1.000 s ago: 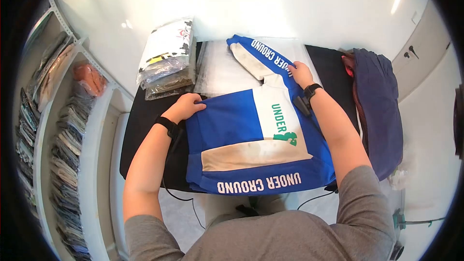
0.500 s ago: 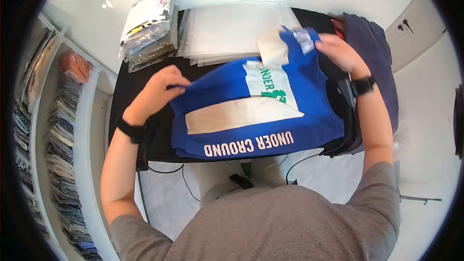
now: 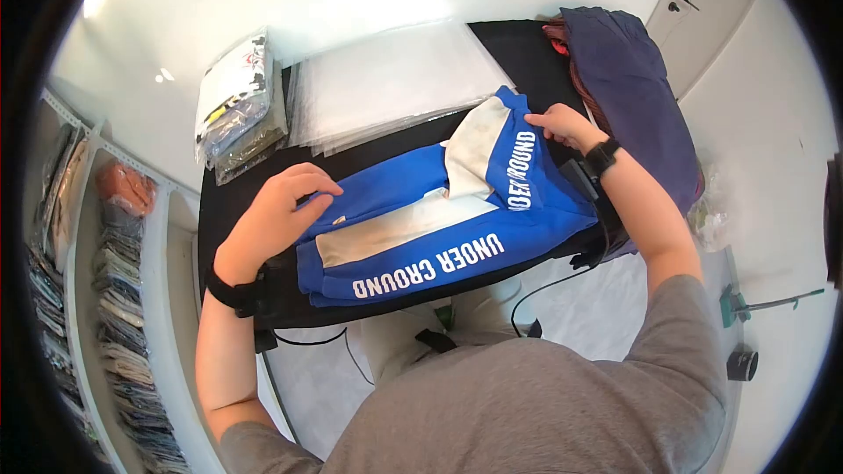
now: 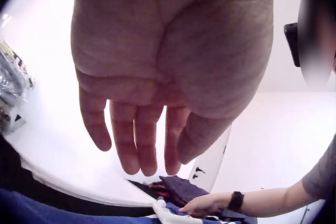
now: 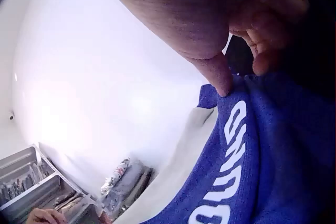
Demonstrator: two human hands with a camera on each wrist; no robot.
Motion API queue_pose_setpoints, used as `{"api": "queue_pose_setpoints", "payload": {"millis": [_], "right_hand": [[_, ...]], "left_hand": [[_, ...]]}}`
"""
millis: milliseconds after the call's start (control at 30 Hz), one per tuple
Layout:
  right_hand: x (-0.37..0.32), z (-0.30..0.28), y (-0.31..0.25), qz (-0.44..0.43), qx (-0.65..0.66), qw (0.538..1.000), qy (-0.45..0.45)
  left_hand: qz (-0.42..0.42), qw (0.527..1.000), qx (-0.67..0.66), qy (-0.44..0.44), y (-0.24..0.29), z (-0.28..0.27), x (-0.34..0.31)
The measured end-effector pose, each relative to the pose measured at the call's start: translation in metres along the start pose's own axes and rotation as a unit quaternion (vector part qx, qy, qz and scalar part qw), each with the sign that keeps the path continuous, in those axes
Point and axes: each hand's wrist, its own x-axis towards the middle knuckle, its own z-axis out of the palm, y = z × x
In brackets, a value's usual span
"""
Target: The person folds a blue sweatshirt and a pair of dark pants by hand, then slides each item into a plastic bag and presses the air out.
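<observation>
A blue and cream sweatshirt with white UNDER GROUND lettering lies folded lengthwise on the black-covered table. One of its sleeves is turned back across the body at the right, its cuff pointing to the back. At that cuff my right hand pinches the cloth; in the right wrist view the thumb presses on the blue fabric beside the lettering. My left hand hovers by the left end of the sweatshirt, holding nothing. Its fingers hang extended and relaxed in the left wrist view.
Clear plastic bags lie stacked flat at the back of the table. Packaged garments are piled at the back left. Dark folded clothing covers the right side. Shelves of bagged clothes stand at the left.
My right hand has brought the sleeve over onto the body, covering the green print. My left hand has let go of the sweatshirt's left edge and lifted off it.
</observation>
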Motion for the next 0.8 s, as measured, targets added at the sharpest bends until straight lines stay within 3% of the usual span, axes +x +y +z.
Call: {"api": "queue_pose_setpoints", "payload": {"millis": [100,167,233,300,367,433,567,700,800], "right_hand": [[0.023,0.006,0.002,-0.036,0.018,0.999,0.014],[0.041,0.010,0.010,-0.211,-0.008,0.975,0.073],[0.020,0.004,-0.012,-0.212,-0.031,0.974,0.079],[-0.017,0.004,-0.037,-0.305,-0.121,0.921,0.209],[-0.064,0.006,-0.066,-0.268,-0.243,0.893,0.267],[-0.064,0.006,-0.068,-0.273,-0.295,0.864,0.304],[-0.037,-0.006,-0.062,-0.242,-0.278,0.889,0.274],[-0.014,-0.010,-0.047,-0.110,-0.253,0.951,0.141],[0.050,0.002,-0.008,-0.158,-0.186,0.967,0.078]], "left_hand": [[0.032,0.999,0.006,-0.025,0.016,0.003,0.015],[0.048,0.998,0.009,-0.033,0.023,0.006,0.022],[0.053,0.998,0.006,-0.024,0.039,0.010,0.031],[0.089,0.996,0.020,-0.012,0.049,0.018,0.042],[0.124,0.992,0.031,-0.001,0.055,0.027,0.055],[0.130,0.991,0.033,-0.023,0.061,0.035,0.069],[0.158,0.986,0.045,-0.016,0.058,0.059,0.094],[0.163,0.985,0.037,-0.030,0.060,0.065,0.104],[0.168,0.985,0.029,-0.033,0.059,0.067,0.106]]}}
